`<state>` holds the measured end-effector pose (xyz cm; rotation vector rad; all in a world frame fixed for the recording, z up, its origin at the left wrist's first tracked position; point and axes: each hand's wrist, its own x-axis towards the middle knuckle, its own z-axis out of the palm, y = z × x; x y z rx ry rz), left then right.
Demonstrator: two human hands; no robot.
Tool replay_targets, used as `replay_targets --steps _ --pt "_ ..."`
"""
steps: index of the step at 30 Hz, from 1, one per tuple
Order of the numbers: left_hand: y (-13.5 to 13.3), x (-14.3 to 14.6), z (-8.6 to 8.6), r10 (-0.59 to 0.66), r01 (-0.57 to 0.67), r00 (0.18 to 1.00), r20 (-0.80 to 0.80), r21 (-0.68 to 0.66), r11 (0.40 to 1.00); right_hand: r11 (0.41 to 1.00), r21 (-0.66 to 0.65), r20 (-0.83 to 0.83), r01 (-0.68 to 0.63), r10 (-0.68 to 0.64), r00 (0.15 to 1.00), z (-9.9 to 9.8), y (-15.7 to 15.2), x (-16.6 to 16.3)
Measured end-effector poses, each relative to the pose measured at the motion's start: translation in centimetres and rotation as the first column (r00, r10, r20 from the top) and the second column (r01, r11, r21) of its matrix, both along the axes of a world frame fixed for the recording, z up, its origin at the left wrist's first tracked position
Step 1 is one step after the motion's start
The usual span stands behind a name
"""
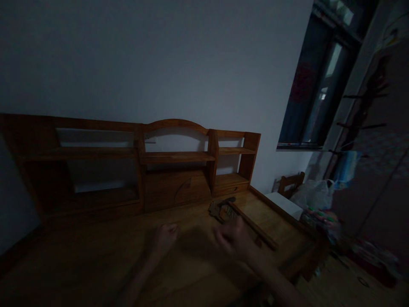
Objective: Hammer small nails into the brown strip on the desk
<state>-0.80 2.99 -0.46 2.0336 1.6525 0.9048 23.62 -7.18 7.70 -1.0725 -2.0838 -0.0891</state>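
Observation:
My left hand (164, 238) is over the wooden bed board, fingers curled together. Whether something small is pinched in them is too dark to make out. To its right my right hand (234, 238) is raised over the board, smeared by motion, with its fingers curled in; anything inside is hidden. Just beyond the right hand lies what looks like a hammer with a dark head (227, 201). A long wooden bar (255, 228) runs from there toward the lower right. Beside the head is a small brown patch (215, 209) with several thin, nail-like pieces (228, 210).
A wooden headboard with shelves (177, 157) stands against the wall at the back. A raised wooden rail (281, 213) edges the right side. Beyond it are a white box (284, 204), a plastic bag (315, 194), a chair (290, 183) and a coat rack (361, 111). The room is dim.

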Motion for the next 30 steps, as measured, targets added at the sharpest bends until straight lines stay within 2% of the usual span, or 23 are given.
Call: replay_targets --steps 3,5,8,11,15,22,30 --pt "-0.3 -1.0 0.5 0.027 -0.027 0.999 0.024 0.006 1.000 0.996 0.041 0.283 -0.085 0.070 0.957 -0.9 2.8 -7.3" --pt "-0.3 -1.8 0.9 0.074 -0.075 0.996 0.043 0.015 0.997 0.998 0.032 0.276 -0.050 0.039 0.960 -2.4 5.7 -10.7" --pt "0.1 -2.8 1.4 0.194 -0.196 0.978 0.082 0.022 0.980 0.993 -0.103 0.168 0.062 -0.045 0.985 -5.2 9.5 -13.2" --pt "0.7 -3.3 1.6 0.264 -0.270 0.956 0.125 0.038 0.962 0.983 -0.154 0.142 0.104 -0.082 0.986 -7.6 11.2 -13.0" --pt "1.1 -3.0 1.1 0.268 -0.275 0.954 0.134 0.036 0.961 0.968 -0.222 0.138 0.114 -0.084 0.987 -9.1 11.9 -12.0" --pt "0.5 -1.5 -0.1 0.115 -0.114 0.985 0.125 -0.020 0.993 0.965 -0.263 0.174 0.013 0.035 0.984 -9.6 12.5 -12.6" --pt "-0.3 -1.1 1.1 0.114 -0.113 0.989 0.089 -0.021 0.993 0.964 -0.266 0.225 -0.029 0.091 0.970 -9.2 11.9 -12.2"
